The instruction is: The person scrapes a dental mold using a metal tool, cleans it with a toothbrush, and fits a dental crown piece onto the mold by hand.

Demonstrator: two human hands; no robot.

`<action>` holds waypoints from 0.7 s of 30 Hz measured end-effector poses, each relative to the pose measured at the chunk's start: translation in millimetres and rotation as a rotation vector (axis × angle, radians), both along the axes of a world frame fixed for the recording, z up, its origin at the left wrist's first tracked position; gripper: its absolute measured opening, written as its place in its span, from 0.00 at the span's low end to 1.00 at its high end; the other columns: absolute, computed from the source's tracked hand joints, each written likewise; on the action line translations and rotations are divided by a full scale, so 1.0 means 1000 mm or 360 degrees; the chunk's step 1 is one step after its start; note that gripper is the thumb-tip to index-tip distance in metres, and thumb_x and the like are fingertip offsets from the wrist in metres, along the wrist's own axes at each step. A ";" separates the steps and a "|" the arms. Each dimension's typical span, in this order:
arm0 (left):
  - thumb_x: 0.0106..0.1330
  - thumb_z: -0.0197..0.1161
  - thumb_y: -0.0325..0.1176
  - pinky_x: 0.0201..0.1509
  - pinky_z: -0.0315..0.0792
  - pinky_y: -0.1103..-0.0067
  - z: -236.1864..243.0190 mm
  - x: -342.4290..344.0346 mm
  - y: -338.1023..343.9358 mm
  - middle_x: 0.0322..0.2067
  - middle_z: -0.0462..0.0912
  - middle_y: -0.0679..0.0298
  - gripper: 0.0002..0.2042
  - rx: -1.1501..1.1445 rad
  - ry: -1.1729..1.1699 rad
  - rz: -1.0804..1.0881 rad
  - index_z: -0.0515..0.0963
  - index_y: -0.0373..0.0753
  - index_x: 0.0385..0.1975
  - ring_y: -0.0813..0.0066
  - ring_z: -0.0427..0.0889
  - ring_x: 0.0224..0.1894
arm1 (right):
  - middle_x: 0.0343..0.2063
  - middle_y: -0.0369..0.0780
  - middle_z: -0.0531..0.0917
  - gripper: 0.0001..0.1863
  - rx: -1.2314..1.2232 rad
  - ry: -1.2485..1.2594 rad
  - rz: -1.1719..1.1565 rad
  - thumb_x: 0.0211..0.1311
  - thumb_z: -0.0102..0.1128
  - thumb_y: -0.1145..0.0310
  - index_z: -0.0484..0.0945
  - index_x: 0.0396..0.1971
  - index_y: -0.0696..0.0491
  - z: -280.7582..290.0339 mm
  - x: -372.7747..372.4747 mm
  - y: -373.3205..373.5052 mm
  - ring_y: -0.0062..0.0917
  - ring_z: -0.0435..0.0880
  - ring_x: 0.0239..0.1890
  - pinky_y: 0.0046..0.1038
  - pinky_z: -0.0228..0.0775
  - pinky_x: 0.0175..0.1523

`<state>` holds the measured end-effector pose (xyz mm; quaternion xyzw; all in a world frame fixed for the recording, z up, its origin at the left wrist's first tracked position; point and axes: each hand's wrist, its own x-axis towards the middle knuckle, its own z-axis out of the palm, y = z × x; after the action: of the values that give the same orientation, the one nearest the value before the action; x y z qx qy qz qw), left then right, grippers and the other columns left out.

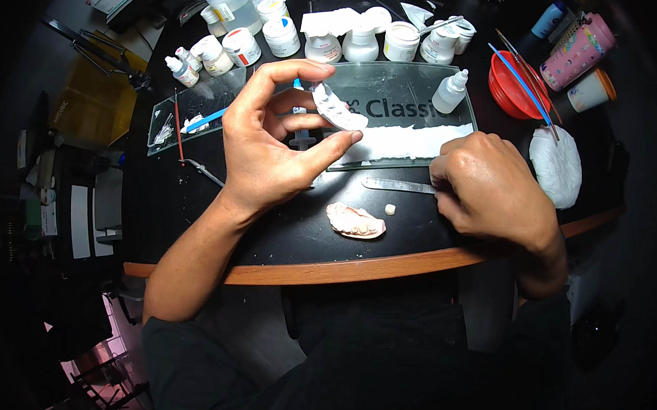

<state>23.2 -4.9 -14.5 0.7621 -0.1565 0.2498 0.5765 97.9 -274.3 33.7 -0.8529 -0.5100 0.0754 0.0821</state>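
Bowl (502, 90), red, brushes (517, 81) across | left hand (266, 149) pinching white dental cast (336, 111) | right hand (495, 185): grip unclear

Bright light pools on the tabletop (289, 237) — dim, fisheye-bent margins around it.

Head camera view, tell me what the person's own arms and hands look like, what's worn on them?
The left hand and right hand are ungloved, and I see no rings. The forearms are bare, with no watch showing at the left wrist. Dark, plain-looking sleeves seem to end near the elbows; no markings are visible in the dim light.
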 end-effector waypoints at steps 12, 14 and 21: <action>0.52 0.82 0.15 0.52 0.92 0.75 0.000 0.002 -0.002 0.54 0.80 0.53 0.29 -0.0126 -0.0062 0.0089 0.76 0.29 0.54 0.74 0.88 0.49 | 0.28 0.49 0.85 0.06 0.0110 -0.0011 0.0028 0.49 0.66 0.73 0.83 0.26 0.60 -0.004 -0.002 0.004 0.49 0.88 0.33 0.46 0.81 0.40; 0.53 0.82 0.16 0.52 0.92 0.75 0.000 0.001 -0.002 0.54 0.81 0.53 0.29 -0.0148 -0.0070 0.0130 0.76 0.28 0.54 0.74 0.88 0.48 | 0.28 0.49 0.86 0.07 0.0118 0.0037 0.0079 0.50 0.65 0.74 0.83 0.28 0.61 0.001 0.001 0.002 0.50 0.89 0.35 0.47 0.82 0.40; 0.52 0.83 0.17 0.50 0.92 0.76 0.002 0.001 -0.003 0.53 0.82 0.54 0.29 -0.0172 -0.0115 0.0128 0.76 0.29 0.53 0.73 0.89 0.48 | 0.27 0.37 0.82 0.05 0.1039 0.0840 0.0054 0.69 0.65 0.77 0.76 0.36 0.59 0.014 0.003 0.010 0.18 0.83 0.28 0.22 0.72 0.33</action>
<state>24.1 -8.4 -12.0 0.7260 -0.1327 0.3080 0.6003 100.4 -264.5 47.9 -0.7251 -0.4827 0.1271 0.4745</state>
